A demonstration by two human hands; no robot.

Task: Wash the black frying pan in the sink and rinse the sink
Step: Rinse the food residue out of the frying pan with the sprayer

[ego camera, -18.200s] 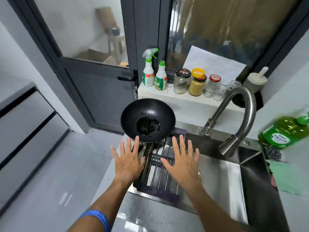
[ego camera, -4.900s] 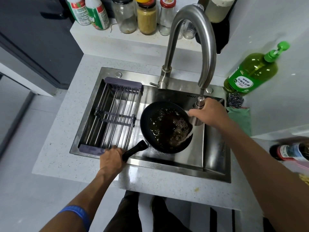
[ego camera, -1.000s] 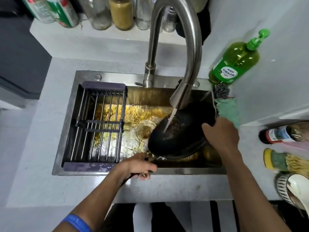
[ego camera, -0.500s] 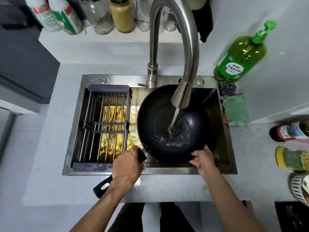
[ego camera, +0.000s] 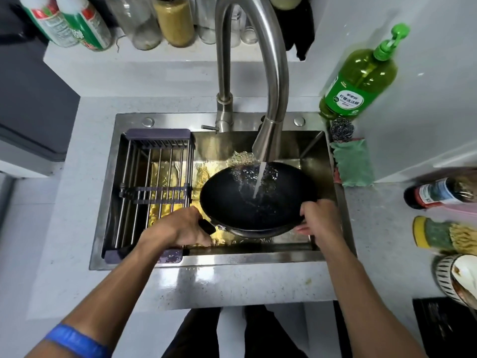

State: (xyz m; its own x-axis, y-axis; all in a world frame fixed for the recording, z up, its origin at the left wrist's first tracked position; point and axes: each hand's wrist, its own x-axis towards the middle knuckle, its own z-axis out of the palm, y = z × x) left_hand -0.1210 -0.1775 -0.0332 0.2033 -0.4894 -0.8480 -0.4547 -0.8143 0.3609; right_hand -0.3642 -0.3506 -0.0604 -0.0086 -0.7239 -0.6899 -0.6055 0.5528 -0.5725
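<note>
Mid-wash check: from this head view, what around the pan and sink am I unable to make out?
- Pan handle: mostly covered by the left hand gripping it.
- Sink drain: hidden under the black frying pan.
- Right hand fingertips: tucked behind the pan's rim.
- Jars and spray bottles on the back ledge: tops cut off by the top edge.
- Dish soap bottle label: too small to read.

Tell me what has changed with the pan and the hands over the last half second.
The frying pan has tipped away from the person, spilling water into the sink. The left hand still grips the handle, the right hand still holds the near rim. The faucet keeps running.
</note>
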